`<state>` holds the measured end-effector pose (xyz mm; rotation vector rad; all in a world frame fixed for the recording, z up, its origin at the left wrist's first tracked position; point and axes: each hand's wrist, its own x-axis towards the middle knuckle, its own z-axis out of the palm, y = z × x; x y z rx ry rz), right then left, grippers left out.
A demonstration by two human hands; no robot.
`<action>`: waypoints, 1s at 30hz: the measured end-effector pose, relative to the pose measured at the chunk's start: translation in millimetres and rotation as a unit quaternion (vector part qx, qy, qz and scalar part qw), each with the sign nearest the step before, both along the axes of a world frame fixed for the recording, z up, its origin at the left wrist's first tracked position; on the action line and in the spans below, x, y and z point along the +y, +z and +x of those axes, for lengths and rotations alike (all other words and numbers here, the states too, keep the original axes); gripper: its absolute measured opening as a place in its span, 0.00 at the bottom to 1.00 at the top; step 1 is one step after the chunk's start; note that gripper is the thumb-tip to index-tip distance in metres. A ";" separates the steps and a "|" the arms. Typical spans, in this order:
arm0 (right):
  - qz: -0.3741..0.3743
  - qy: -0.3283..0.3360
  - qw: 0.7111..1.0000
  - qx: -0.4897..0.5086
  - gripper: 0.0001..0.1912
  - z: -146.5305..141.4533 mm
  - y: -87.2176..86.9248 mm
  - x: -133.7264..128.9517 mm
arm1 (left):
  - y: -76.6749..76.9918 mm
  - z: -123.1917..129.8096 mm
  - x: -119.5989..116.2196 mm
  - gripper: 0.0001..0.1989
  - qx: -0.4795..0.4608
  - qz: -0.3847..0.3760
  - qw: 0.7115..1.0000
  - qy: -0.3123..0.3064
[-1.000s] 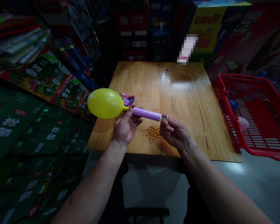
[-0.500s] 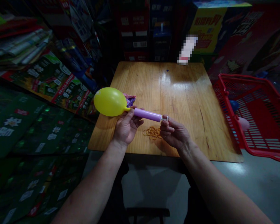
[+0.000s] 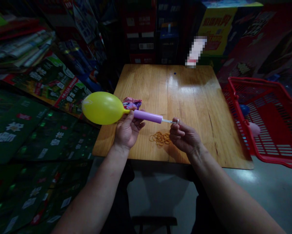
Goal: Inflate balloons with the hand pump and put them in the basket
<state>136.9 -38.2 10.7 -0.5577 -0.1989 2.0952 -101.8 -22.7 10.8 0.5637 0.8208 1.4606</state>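
Observation:
A yellow balloon (image 3: 102, 108), inflated, sits on the nozzle end of a purple hand pump (image 3: 148, 116). My left hand (image 3: 128, 130) is closed around that end, its thumb on the balloon's neck. My right hand (image 3: 184, 135) grips the white handle (image 3: 176, 121) at the pump's other end, and a length of pale rod shows between handle and barrel. Below the pump, tan rubber bands (image 3: 159, 138) lie in a loose pile on the wooden table (image 3: 194, 107). Flat pink and purple balloons (image 3: 133, 103) rest behind my left hand, partly covered.
On the right stands a red basket (image 3: 277, 126), with a blue balloon (image 3: 244, 110) and a pink balloon (image 3: 254, 129) seen at its near side. Green boxes (image 3: 26, 130) are stacked on the left. More boxes stand behind the table, and a small dark dot (image 3: 175, 73) lies near its far edge.
The balloon looks larger and has shifted left with the pump and my left hand. My right hand has moved slightly right, and more of the pump's rod is out.

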 end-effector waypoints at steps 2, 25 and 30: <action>-0.011 0.016 1.000 -0.004 0.03 -10.5 -5.1 -3.8 | -2.8 8.2 -3.4 0.12 -0.002 -0.014 1.000 -0.023; 0.006 0.022 0.999 0.037 0.07 -8.0 -9.0 -3.6 | -1.5 23.3 -9.5 0.12 -0.024 -0.013 0.999 -0.025; 0.019 0.018 1.000 -0.009 0.04 9.5 3.6 4.7 | 2.7 3.0 0.2 0.12 -0.025 -0.009 1.000 0.000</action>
